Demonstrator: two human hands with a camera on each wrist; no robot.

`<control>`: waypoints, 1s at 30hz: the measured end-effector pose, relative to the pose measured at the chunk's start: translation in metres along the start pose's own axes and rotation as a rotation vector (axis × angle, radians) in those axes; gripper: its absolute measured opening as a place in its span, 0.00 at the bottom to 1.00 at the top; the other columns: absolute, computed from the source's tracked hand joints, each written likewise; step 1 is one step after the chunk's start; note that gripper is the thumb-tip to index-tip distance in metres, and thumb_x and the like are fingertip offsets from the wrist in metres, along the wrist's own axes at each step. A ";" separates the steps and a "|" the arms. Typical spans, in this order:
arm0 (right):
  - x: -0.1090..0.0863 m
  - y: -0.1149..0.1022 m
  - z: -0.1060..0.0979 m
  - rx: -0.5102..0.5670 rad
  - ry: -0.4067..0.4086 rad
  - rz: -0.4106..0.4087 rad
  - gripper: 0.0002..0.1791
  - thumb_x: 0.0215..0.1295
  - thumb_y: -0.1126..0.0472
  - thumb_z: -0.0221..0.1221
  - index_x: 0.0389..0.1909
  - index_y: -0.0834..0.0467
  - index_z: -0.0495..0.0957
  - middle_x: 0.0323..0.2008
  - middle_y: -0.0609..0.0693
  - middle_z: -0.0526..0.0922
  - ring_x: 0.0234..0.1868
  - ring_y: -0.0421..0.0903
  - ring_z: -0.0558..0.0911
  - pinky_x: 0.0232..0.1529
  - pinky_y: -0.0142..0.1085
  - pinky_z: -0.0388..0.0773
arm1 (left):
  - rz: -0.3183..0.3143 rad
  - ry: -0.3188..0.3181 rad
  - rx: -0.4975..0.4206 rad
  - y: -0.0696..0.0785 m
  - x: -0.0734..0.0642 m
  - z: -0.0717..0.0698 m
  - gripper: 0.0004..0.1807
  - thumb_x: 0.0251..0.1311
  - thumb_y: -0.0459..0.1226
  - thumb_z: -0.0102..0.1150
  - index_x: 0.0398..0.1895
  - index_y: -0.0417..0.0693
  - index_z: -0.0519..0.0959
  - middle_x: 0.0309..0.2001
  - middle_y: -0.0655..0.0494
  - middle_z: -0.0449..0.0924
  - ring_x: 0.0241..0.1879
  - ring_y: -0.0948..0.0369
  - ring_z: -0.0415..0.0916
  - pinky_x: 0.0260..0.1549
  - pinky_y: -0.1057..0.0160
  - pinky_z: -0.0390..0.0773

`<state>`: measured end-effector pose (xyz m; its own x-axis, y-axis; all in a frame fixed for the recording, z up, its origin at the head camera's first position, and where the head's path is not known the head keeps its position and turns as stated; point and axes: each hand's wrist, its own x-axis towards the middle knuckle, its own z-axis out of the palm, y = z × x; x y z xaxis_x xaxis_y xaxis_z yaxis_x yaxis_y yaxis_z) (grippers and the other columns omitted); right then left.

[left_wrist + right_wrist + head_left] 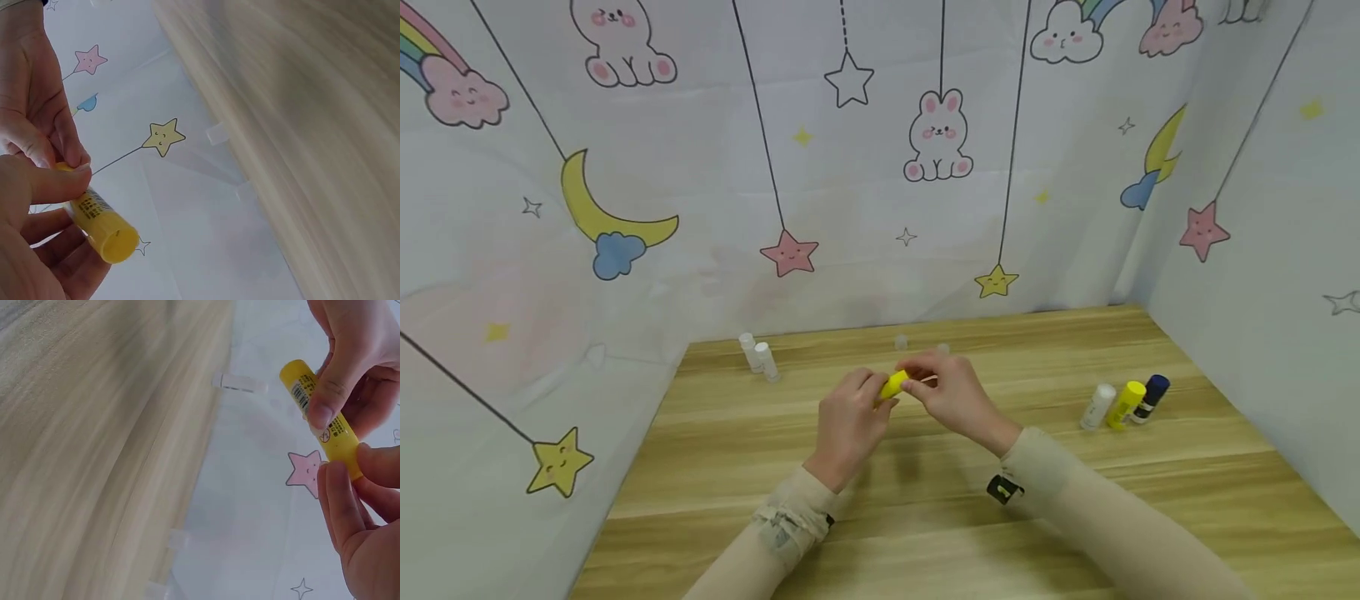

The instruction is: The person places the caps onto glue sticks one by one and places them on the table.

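Note:
A yellow glue stick (893,384) is held off the table between both hands, above the table's middle. My left hand (850,417) grips its printed body, the thumb lying along the label in the right wrist view. At the other end my right hand (957,398) pinches the glue stick (334,437) between thumb and fingers. The left wrist view shows the round, hollow-looking base of the glue stick (106,232) pointing away from the right hand. Fingers cover the far end, so whether it is a cap there I cannot tell.
At the back left of the wooden table (737,500) stand two white sticks (766,362). To the right stand a white stick (1098,407), a yellow one (1126,406) and a dark blue one (1151,398). Small translucent pieces (901,342) lie near the back edge, before a patterned cloth (865,192).

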<state>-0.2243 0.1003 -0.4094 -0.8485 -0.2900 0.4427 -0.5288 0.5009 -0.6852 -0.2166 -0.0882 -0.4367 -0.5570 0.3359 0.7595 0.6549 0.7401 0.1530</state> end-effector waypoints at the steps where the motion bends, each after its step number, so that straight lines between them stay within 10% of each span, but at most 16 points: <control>1: 0.000 0.000 -0.002 0.007 -0.006 -0.001 0.13 0.66 0.66 0.67 0.50 0.56 0.85 0.43 0.44 0.83 0.40 0.39 0.84 0.39 0.31 0.83 | 0.002 0.010 -0.008 -0.001 0.000 0.000 0.17 0.47 0.34 0.81 0.40 0.44 0.85 0.36 0.53 0.80 0.32 0.58 0.80 0.33 0.60 0.84; 30: -0.026 0.045 -0.056 -0.256 -0.047 -0.042 0.13 0.60 0.70 0.69 0.45 0.56 0.86 0.42 0.45 0.83 0.37 0.40 0.81 0.37 0.31 0.83 | -0.233 0.177 -0.094 -0.048 0.007 -0.013 0.14 0.58 0.36 0.74 0.46 0.43 0.86 0.41 0.49 0.84 0.28 0.55 0.82 0.22 0.56 0.80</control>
<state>-0.2243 0.1762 -0.4194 -0.8290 -0.3500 0.4363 -0.5459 0.6759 -0.4951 -0.2458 -0.1289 -0.4303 -0.6055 0.0502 0.7943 0.5689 0.7253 0.3877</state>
